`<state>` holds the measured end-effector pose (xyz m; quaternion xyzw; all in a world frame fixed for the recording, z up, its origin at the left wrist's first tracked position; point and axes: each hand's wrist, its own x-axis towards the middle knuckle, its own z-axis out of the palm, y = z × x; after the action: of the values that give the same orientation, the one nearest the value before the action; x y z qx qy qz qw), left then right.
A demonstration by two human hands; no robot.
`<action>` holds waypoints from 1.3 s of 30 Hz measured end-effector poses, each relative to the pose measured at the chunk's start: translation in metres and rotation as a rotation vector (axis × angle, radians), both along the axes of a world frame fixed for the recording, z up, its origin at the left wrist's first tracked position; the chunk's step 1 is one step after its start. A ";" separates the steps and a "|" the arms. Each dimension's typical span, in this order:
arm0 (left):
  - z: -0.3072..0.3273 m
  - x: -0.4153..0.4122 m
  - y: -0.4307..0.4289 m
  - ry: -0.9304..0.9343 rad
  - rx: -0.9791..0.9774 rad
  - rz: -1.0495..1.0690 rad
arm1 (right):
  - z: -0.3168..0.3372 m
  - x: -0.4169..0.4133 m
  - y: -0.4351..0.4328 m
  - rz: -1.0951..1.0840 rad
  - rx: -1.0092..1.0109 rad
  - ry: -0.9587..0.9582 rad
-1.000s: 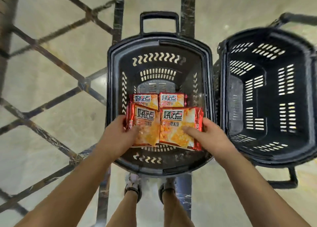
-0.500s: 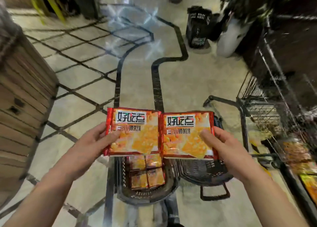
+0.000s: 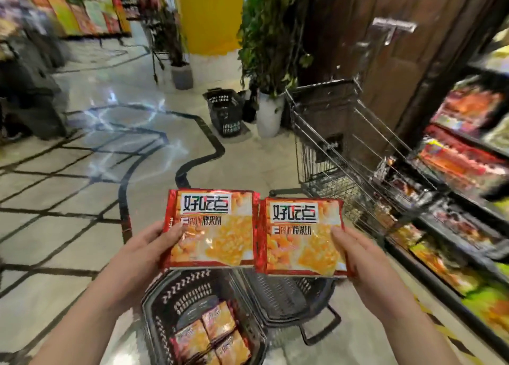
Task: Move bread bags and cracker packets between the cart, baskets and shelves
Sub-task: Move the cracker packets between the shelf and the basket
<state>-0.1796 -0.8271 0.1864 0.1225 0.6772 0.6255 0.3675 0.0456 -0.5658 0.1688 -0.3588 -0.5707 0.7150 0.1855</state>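
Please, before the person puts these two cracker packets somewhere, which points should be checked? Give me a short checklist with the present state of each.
1. Left hand grip on the left packet: thumb on top, fingers beneath. Ok.
2. Right hand grip on the right packet: thumb on top. Ok.
3. Both packets face up and about level: ok.
4. Packets apart from each other: their inner edges meet; whether they overlap, cannot tell.
5. Room in the cart: blurred, cannot tell.
6. Free place on the shelves: blurred, cannot tell.
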 end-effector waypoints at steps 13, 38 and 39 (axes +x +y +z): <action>0.011 0.062 0.064 -0.104 0.154 -0.603 | 0.027 0.167 -0.140 -0.752 0.057 0.011; 0.061 0.531 0.010 0.007 0.154 -1.554 | 0.085 0.542 -0.516 -1.700 0.243 -0.066; 0.063 0.550 0.001 0.005 0.167 -1.569 | 0.085 0.557 -0.526 -1.714 0.251 -0.061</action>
<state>0.3709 -0.8263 0.2489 0.5932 0.3444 0.2320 0.6897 0.6030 -1.0921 0.2537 -0.6612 -0.1830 0.2504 0.6832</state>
